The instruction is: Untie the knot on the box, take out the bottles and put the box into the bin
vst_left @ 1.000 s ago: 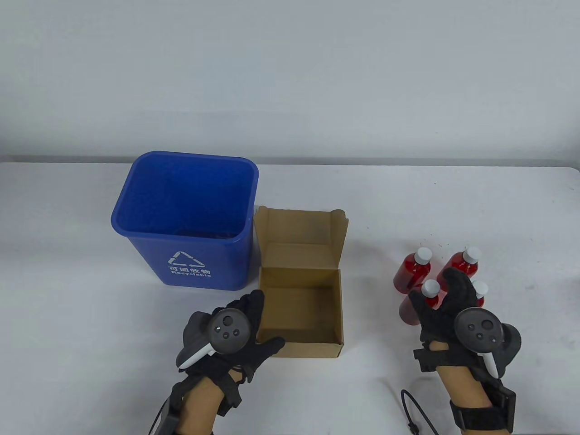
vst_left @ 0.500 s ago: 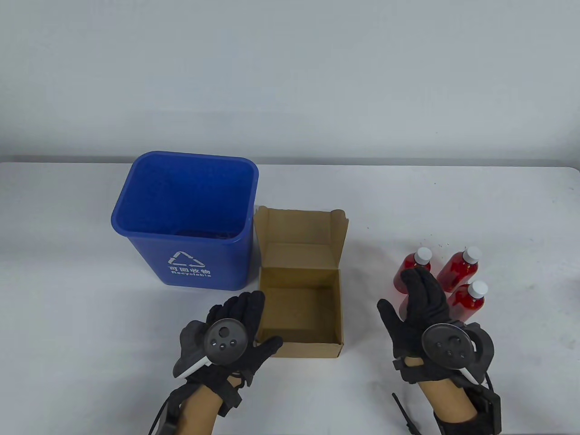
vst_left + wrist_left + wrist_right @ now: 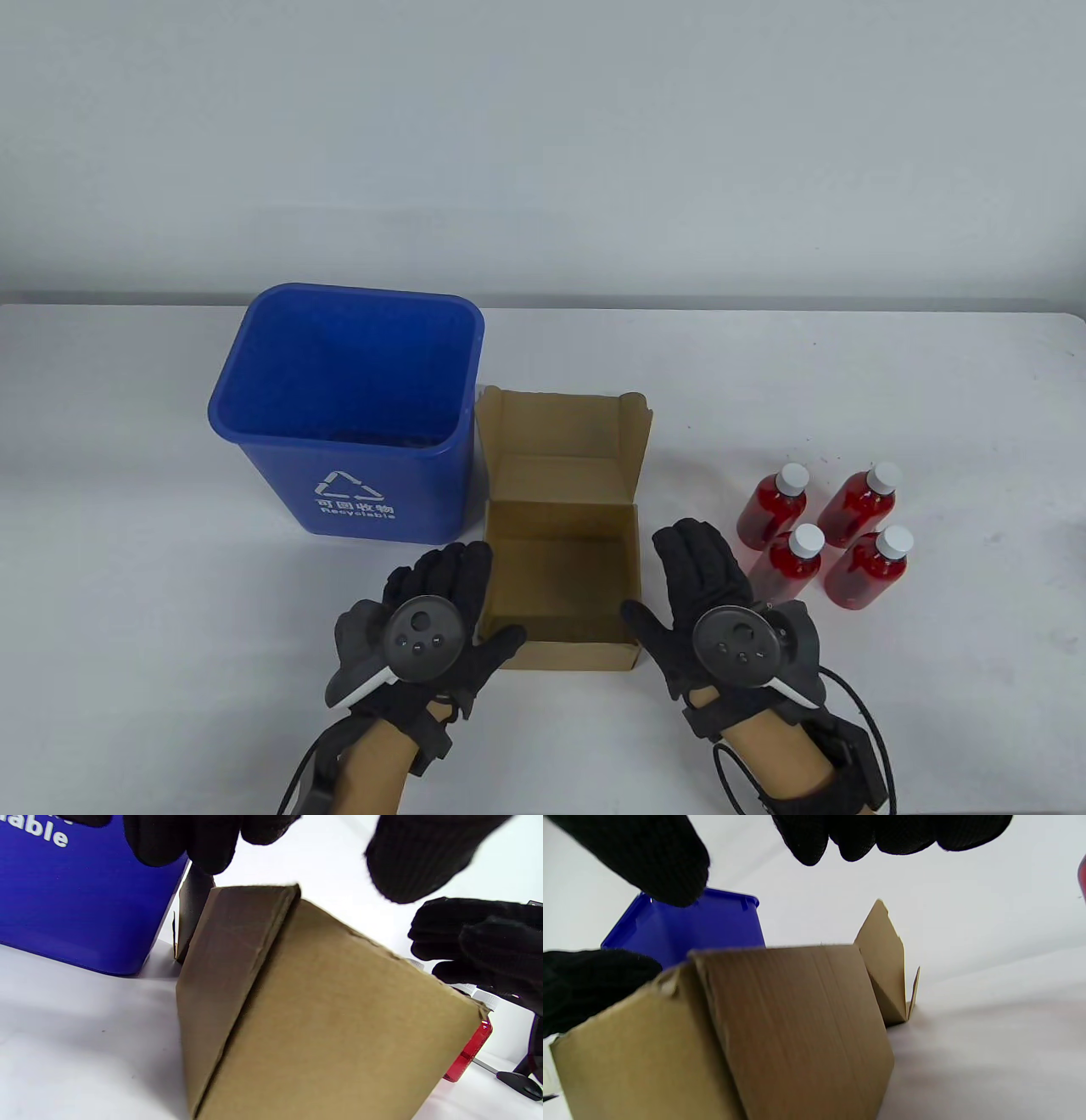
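Box [image 3: 562, 586] empty, both hands [image 3: 441, 607] [image 3: 704, 594] flank it, fingers spread, gripping nothing; clamp side walls evenly, lift into bin [image 3: 339, 475].

The open cardboard box [image 3: 560, 586] stands empty on the white tabletop [image 3: 127, 552], its lid flap raised at the far side, with the blue bin [image 3: 348, 416] just beside its far left corner. The left hand [image 3: 433, 620] lies against the box's left wall and near left corner, thumb along the front. The right hand [image 3: 704, 603], fingers straight, sits just right of the box, and four red bottles [image 3: 819, 531] with white caps stand right of that.
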{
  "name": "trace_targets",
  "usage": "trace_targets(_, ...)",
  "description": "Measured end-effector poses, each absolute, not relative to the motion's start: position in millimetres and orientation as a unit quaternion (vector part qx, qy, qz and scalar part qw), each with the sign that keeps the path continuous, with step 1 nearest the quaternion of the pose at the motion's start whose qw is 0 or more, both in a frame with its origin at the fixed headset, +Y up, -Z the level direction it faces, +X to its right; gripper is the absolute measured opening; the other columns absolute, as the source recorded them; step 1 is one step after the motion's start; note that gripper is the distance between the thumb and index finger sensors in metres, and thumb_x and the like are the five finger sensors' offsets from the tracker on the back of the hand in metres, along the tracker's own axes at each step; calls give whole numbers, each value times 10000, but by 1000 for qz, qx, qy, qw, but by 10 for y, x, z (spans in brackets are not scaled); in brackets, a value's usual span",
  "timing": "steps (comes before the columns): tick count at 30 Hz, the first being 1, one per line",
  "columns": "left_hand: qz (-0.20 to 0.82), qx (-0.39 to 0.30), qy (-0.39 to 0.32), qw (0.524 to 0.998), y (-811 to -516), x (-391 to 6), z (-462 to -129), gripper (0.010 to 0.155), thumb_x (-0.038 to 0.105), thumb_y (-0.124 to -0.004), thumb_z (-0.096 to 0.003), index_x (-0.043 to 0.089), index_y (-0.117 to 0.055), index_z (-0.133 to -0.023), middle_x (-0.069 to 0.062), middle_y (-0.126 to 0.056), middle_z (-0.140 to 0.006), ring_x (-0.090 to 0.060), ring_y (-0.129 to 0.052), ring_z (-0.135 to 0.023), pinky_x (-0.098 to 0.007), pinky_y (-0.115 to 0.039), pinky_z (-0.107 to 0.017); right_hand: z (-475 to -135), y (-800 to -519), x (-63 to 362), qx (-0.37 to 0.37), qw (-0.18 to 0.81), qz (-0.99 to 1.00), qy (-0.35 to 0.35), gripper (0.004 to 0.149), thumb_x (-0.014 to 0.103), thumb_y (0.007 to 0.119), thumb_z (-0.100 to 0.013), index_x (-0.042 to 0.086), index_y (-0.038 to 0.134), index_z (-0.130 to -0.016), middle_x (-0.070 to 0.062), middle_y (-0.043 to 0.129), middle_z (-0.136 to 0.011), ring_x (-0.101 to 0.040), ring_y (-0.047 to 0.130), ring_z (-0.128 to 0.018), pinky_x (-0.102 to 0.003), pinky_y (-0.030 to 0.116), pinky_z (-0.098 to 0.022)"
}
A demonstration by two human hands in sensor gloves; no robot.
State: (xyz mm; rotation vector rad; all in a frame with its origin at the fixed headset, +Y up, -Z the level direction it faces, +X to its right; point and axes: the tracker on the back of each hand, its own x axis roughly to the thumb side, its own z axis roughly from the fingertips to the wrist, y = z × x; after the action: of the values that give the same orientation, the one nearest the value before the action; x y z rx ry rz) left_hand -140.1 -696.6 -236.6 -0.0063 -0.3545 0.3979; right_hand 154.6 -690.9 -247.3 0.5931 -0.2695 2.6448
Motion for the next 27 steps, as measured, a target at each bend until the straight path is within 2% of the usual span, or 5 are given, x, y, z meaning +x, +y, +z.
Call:
trace_targets(7,215,12,-157,964,-6906,-1419,-2420,930,605,-740,-480,96,-335,-1146,-237,-454,-1140,-585,-512,-1031,-772,-452,-706,-2485,-6926,1522,219,210,949,-80,802,537,714,-499,30,429,-1051,-226,346,-1083,-576,423,-964,-688,469,-644)
trace_targets(14,222,23,-116,968,-6847,-1415,-2632,837,516,-756,-495,69,-427,-1122,-243,-565,-1093,-509,-776,-875,-614,-691,-605,-2509,-6927,1604,211,227,948,-67,793,529,715,-500,28,438,-1048,-229,355,-1080,-579,428,-960,-691,471,-641)
trace_targets(21,224,-16,-73,972,-6910,-1392,-2842,789,476,-760,-500,47,-485,-1103,-264,-638,-1049,-458,-901,-741,-544,-783,-499,-2502,-6895,1656,211,240,945,-66,784,524,713,-500,28,446,-1046,-229,361,-1079,-576,434,-960,-691,474,-639)
trace_targets(27,229,-65,-55,970,-6991,-1350,-2952,698,353,-718,-519,46,-469,-1094,-247,-666,-1027,-359,-994,-579,-437,-852,-365,-2495,-6901,1664,215,246,943,-56,769,513,716,-501,26,464,-1041,-228,370,-1078,-578,444,-955,-691,480,-637)
